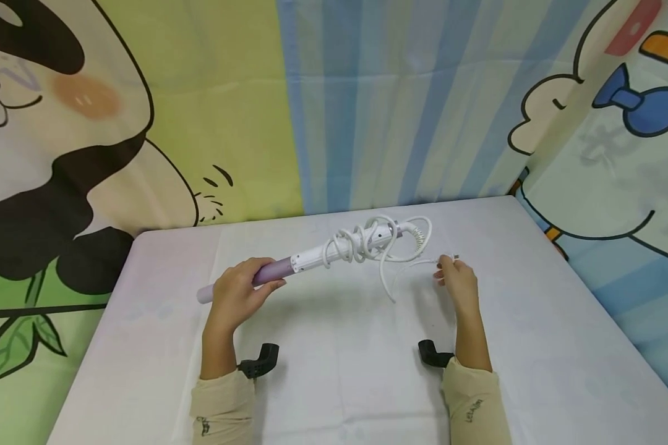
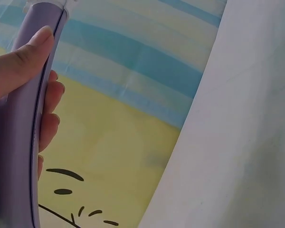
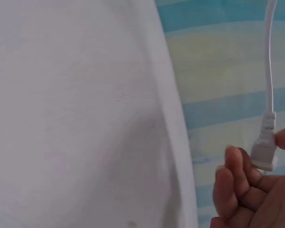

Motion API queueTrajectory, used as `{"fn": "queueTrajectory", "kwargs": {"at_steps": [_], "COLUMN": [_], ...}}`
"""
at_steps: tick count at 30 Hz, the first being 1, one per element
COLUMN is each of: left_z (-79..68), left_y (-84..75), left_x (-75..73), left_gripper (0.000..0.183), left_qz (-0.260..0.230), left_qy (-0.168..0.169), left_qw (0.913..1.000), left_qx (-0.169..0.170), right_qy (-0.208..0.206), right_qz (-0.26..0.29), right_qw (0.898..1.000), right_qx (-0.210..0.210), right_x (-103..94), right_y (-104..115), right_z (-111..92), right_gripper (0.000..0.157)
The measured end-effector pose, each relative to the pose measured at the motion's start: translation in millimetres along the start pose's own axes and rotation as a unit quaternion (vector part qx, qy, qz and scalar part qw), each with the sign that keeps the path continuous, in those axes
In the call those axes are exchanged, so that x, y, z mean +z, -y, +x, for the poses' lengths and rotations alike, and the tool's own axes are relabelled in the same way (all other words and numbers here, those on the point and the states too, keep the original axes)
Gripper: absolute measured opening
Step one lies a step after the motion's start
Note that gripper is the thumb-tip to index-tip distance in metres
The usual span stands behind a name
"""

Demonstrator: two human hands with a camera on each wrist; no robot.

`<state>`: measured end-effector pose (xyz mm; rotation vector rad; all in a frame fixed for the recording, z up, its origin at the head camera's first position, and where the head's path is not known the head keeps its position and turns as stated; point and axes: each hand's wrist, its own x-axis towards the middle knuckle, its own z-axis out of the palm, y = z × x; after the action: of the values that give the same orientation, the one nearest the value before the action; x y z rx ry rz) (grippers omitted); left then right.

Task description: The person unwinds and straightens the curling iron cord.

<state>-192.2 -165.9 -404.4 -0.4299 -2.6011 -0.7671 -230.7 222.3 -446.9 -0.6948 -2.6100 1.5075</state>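
A hair straightener [image 1: 310, 258], purple at one end and white at the other, is held slanted above the table. My left hand [image 1: 239, 293] grips its purple part [image 2: 19, 118], the thumb lying along one side and the fingers wrapped behind. White cord [image 1: 362, 243] is coiled loosely round the white part, and a loop hangs below it. At the cord's free end my right hand [image 1: 458, 281] pinches the white plug [image 3: 264, 154] between thumb and fingers. The plug's prongs are mostly hidden in the right wrist view.
A white-covered table [image 1: 339, 371] lies beneath both hands. Behind it hangs a curtain [image 1: 401, 105] with stripes and a cartoon panda, and another printed cloth [image 1: 634, 185] hangs at the right. Black wrist mounts [image 1: 260, 361] show beside the sleeves.
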Motion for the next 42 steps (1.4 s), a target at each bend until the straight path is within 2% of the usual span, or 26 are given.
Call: {"fn": "queueTrajectory", "kwargs": {"at_steps": [2, 4, 7, 9, 12, 14, 15, 16, 17, 18, 20, 22, 23, 24, 25, 26, 28, 31, 33, 37, 42], "left_z": [0.7, 1.5, 2.5, 2.8, 2.9, 2.9, 2.9, 2.8, 2.7, 2.7, 2.5, 2.1, 1.9, 1.7, 1.3, 1.0, 0.1, -1.2, -2.1, -3.2, -4.7], "left_y": [0.0, -0.5, -1.5, -2.2, -2.4, -2.0, -2.0, -1.9, -1.9, -1.9, -2.1, -1.8, -1.7, -1.6, -1.4, -1.3, -0.6, 1.3, 2.7, 5.6, 10.0], "left_x": [0.0, -0.3, -1.0, -1.7, -2.8, -3.3, -3.6, -3.9, -4.1, -4.2, -4.6, -4.7, -4.9, -5.1, -5.4, -5.8, -6.3, -7.4, -8.3, -9.5, -9.7], "left_gripper": [0.04, 0.04, 0.04, 0.04, 0.04, 0.04, 0.04, 0.04, 0.04, 0.04, 0.04, 0.039, 0.04, 0.04, 0.04, 0.04, 0.04, 0.039, 0.038, 0.038, 0.038], "left_qz": [-0.004, -0.009, -0.014, -0.016, -0.016, -0.015, -0.014, -0.013, -0.012, -0.011, -0.008, -0.001, 0.003, 0.006, 0.01, 0.012, 0.013, 0.005, -0.006, -0.024, -0.043], "left_qy": [-0.004, -0.009, -0.015, -0.015, -0.013, -0.013, -0.012, -0.012, -0.011, -0.009, -0.005, -0.001, 0.002, 0.004, 0.007, 0.009, 0.014, 0.017, 0.013, -0.002, -0.012], "left_qw": [1.0, 0.9999, 0.9997, 0.9996, 0.9997, 0.9998, 0.9998, 0.9998, 0.9999, 0.9999, 0.9998, 0.9997, 0.9996, 0.9995, 0.9995, 0.9995, 0.9995, 0.9997, 0.9998, 0.9997, 0.999], "left_qx": [0.004, 0.01, 0.017, 0.018, 0.012, 0.006, 0.003, -0.001, -0.004, -0.008, -0.016, -0.025, -0.027, -0.029, -0.029, -0.029, -0.026, -0.019, -0.012, 0.005, 0.008], "right_qy": [0.065, 0.106, 0.126, 0.125, 0.13, 0.149, 0.168, 0.194, 0.223, 0.253, 0.311, 0.345, 0.347, 0.338, 0.316, 0.284, 0.194, 0.066, 0.012, -0.035, -0.05], "right_qz": [-0.09, -0.155, -0.225, -0.251, -0.233, -0.184, -0.152, -0.121, -0.096, -0.077, -0.054, -0.044, -0.04, -0.034, -0.027, -0.016, 0.013, 0.076, 0.12, 0.157, 0.15], "right_qw": [0.994, 0.982, 0.966, 0.959, 0.959, 0.96, 0.956, 0.948, 0.935, 0.919, 0.881, 0.85, 0.842, 0.839, 0.839, 0.845, 0.863, 0.883, 0.889, 0.899, 0.919], "right_qx": [-0.001, -0.008, -0.021, -0.038, -0.089, -0.15, -0.185, -0.223, -0.26, -0.292, -0.352, -0.395, -0.411, -0.424, -0.441, -0.453, -0.467, -0.458, -0.441, -0.408, -0.36], "right_x": [5.0, 8.4, 7.6, 2.4, -9.1, -16.0, -18.7, -21.2, -22.9, -24.4, -26.8, -27.6, -27.7, -27.8, -27.6, -27.5, -27.6, -28.0, -28.9, -30.5, -29.7], "right_y": [-8.8, -12.8, -10.5, -2.7, 13.7, 26.3, 31.9, 37.1, 41.9, 46.1, 52.4, 57.0, 58.6, 59.9, 60.6, 61.4, 62.4, 63.0, 63.4, 63.3, 61.9], "right_z": [4.6, 6.4, 3.0, -4.0, -18.6, -30.3, -36.5, -42.7, -49.0, -55.2, -66.4, -75.3, -78.7, -81.6, -83.5, -85.2, -87.0, -86.2, -84.4, -80.5, -75.5], "right_gripper": [0.05, 0.052, 0.056, 0.061, 0.067, 0.064, 0.06, 0.054, 0.047, 0.04, 0.031, 0.023, 0.02, 0.017, 0.015, 0.013, 0.014, 0.014, 0.012, 0.013, 0.017]}}
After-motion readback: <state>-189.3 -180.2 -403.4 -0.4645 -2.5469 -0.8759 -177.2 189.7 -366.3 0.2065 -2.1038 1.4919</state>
